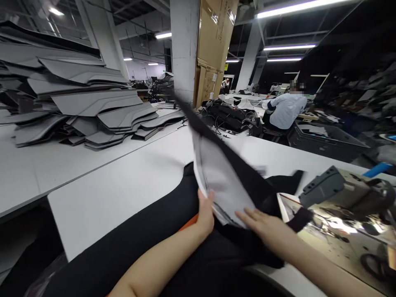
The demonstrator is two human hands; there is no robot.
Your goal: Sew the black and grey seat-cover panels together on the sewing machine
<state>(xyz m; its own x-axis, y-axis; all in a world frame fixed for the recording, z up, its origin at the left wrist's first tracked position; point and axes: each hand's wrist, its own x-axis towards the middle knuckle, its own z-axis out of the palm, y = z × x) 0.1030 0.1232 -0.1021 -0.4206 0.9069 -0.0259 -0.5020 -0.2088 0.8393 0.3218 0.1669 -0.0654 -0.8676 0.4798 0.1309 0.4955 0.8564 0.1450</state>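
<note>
White tabletop (pixel 123 185), long, in a dim workshop under strip lights.

Item held: grey fabric panel (pixel 219 173) with a black border strip, blurred. Its long axis runs from your hands up and away to the far left. The narrow black end points toward the pillar (pixel 184 49); the wide end sits low at the tabletop's near edge, over your lap.

Your left hand (pixel 206 214): grip clamped on the panel's lower edge.

Your right hand (pixel 262 225): grip apart, fingers stretched flat at the panel's lower right corner.

Right of you: sewing machine (pixel 340 192).

Far left: stack of grey panels (pixel 83 103), lying flat on the tabletop.

Containers: cardboard boxes (pixel 213 41), stacked against the pillar, shut. Dark crate (pixel 324 142) beside a co-worker (pixel 286 109) in a pale shirt; something grey lies in it, too dim to identify.
</note>
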